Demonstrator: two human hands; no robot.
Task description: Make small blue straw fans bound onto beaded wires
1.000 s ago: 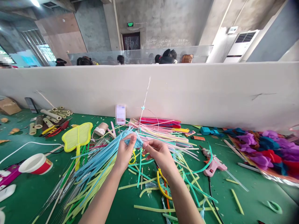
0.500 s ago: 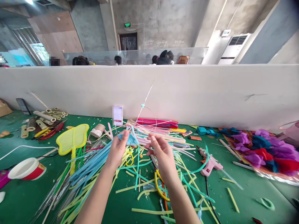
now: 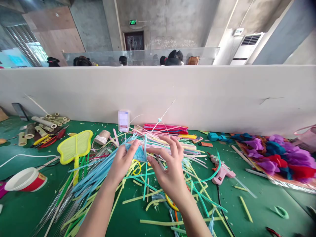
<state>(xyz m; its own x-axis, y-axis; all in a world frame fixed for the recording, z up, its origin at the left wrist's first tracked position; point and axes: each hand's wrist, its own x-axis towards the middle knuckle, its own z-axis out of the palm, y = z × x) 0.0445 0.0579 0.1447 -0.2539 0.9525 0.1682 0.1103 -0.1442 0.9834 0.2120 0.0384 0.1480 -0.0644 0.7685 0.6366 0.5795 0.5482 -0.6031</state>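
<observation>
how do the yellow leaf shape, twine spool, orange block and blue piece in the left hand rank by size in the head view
1. Yellow leaf shape
2. Twine spool
3. Orange block

Unranked: blue piece; the left hand partly hides it, and it seems nearer the camera, so against the spool I can't be sure.

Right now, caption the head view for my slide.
Left hand holding a light-blue piece, right hand at its edge, above a green table.

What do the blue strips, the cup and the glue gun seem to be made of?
Blue strips: apparently matte, fuzzy fibre, soft-edged without shine; any core is hidden.
Cup: probably smooth paper, thin-walled with a red band.
Glue gun: likely plastic, smooth and evenly pink.
</observation>
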